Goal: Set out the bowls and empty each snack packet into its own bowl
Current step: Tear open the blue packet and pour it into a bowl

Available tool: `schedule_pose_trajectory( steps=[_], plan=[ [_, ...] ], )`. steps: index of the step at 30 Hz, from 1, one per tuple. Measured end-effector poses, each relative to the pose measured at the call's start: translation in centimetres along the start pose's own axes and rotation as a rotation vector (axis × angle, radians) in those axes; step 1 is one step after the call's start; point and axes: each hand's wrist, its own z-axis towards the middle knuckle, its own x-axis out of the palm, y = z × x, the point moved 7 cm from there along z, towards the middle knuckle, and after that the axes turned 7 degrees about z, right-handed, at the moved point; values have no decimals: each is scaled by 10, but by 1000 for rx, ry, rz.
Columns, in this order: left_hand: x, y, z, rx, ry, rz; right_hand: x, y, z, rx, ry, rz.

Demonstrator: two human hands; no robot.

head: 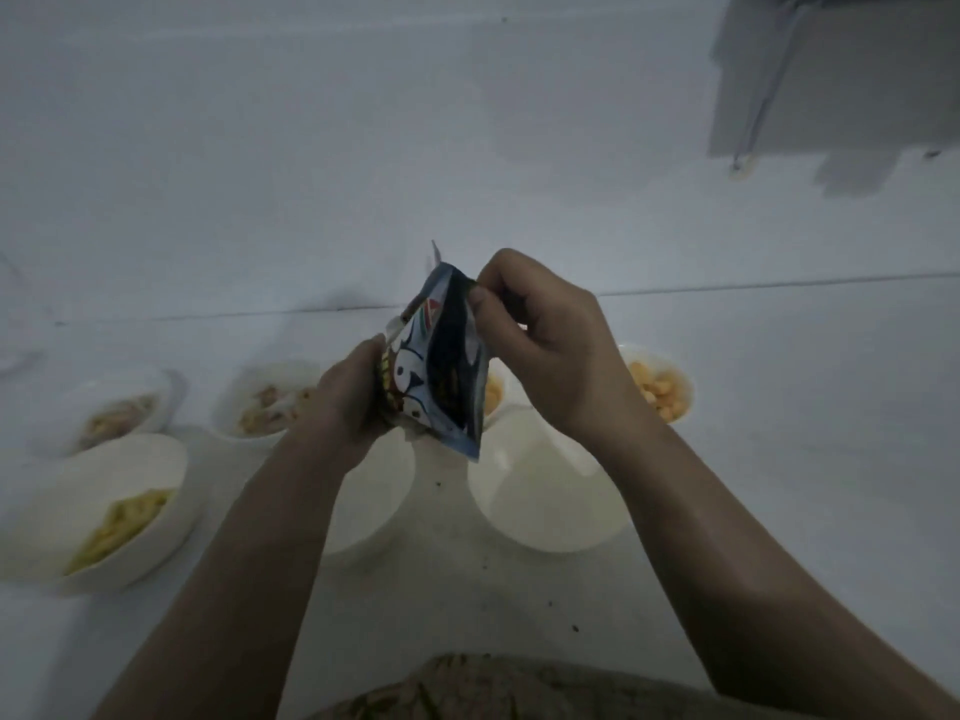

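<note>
A blue snack packet (441,366) with a panda print is held up over the white surface, its mouth pulled open. My left hand (353,392) grips its left side. My right hand (540,350) pinches its upper right edge. Below it stand two white bowls: one (379,506) mostly hidden under my left forearm, the other (545,501) with nothing in it. Further bowls hold snacks: yellow sticks (98,506) at the near left, brownish pieces (119,407) at the far left, more brownish pieces (270,397) beside it, orange puffs (660,381) at the right.
Another bowl (496,394) with orange pieces peeks out behind the packet. A white wall rises behind the bowls, with a grey box (831,70) mounted at the upper right. Small dark crumbs (485,563) dot the surface near me. Patterned clothing (467,688) fills the bottom edge.
</note>
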Motion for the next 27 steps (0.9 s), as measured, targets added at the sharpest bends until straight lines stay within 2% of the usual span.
schedule_pose_trajectory(
  steps=[3, 9, 15, 20, 27],
  plan=[
    [-66, -10, -7, 65, -269, 47, 47, -4, 12, 55, 68, 16],
    [-156, -19, -9, 143, -424, 93, 126, -13, 19, 64, 232, -171],
    [-213, -18, 0, 221, -479, 145, 167, -30, 15, 130, 232, -330],
    [-225, -14, -6, 324, -513, 178, 186, -46, 1, 232, 223, -359],
    [-239, -18, -5, 497, -590, 261, 188, -36, -1, 309, 35, -137]
  ],
)
